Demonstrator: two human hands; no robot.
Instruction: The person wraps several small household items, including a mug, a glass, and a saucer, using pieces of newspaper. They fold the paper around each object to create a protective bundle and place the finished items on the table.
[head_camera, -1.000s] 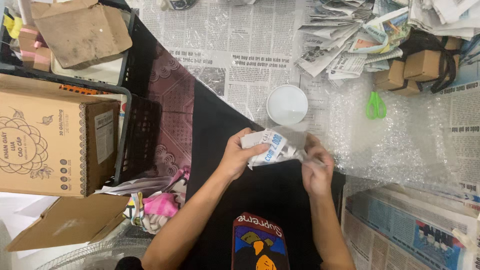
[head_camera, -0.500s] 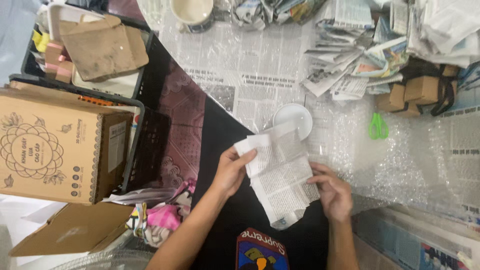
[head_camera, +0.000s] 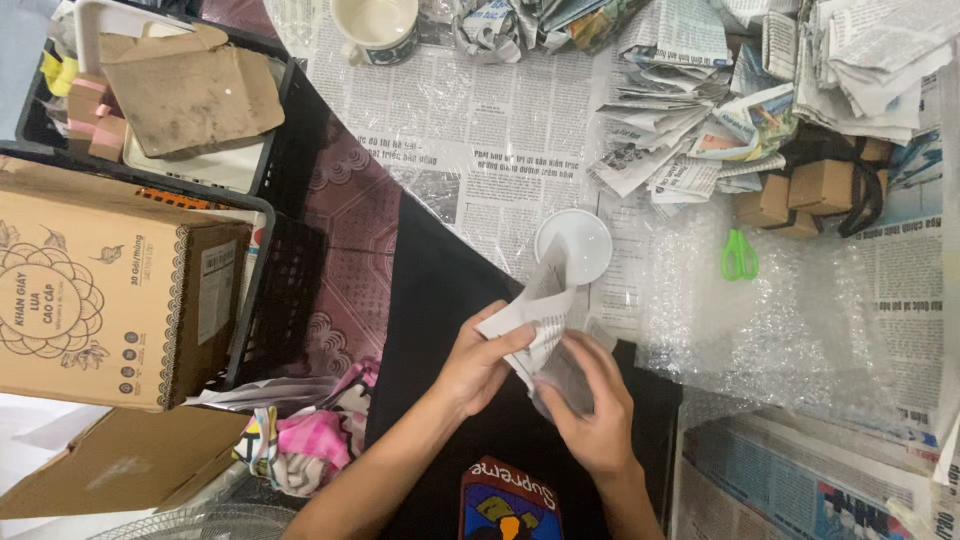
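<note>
L hand (head_camera: 478, 362) clamped on folded newspaper sheet (head_camera: 535, 322), thumb on top. R hand (head_camera: 590, 410) curled round same sheet's lower part, w/ white saucer (head_camera: 574, 246) just beyond.

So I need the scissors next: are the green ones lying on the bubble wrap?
Yes, the green scissors lie on the bubble wrap, away from both hands.

Patterned maroon floor tiles (head_camera: 340, 240) beneath spread newspapers (head_camera: 480, 140), evenly lit.
</note>
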